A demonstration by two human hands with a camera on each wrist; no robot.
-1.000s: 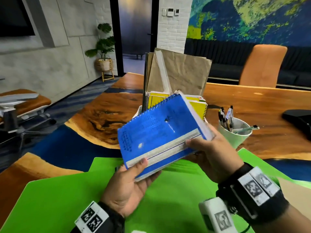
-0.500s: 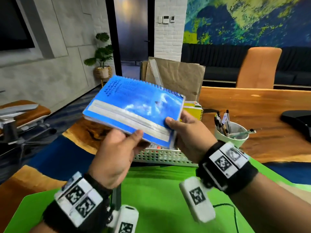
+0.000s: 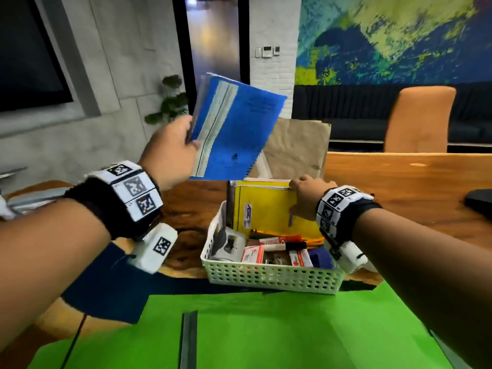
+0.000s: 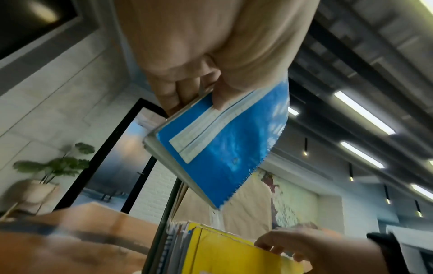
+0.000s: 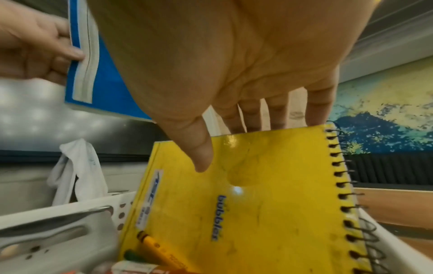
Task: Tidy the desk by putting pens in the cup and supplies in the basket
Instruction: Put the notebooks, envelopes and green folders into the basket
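Observation:
My left hand (image 3: 173, 147) pinches a blue spiral notebook (image 3: 234, 134) by its edge and holds it upright in the air above the white perforated basket (image 3: 266, 275). The left wrist view shows the thumb on the blue notebook's (image 4: 222, 144) cover, fingers behind. My right hand (image 3: 306, 198) grips the top edge of a yellow spiral notebook (image 3: 266, 209) that stands in the basket's back part; in the right wrist view the fingers (image 5: 276, 115) curl over the yellow notebook's (image 5: 246, 204) top and the thumb lies on the cover. The pen cup is hidden.
Markers, small boxes and a stapler (image 3: 226, 243) fill the basket's front. A brown paper bag (image 3: 295, 150) stands behind the notebooks. A green mat (image 3: 266, 328) lies at the near edge of the wooden desk (image 3: 399, 182). An orange chair (image 3: 420, 118) stands beyond.
The right hand let go of the blue notebook and took hold of the yellow one in the basket. The left hand alone lifted the blue notebook and turned it upright.

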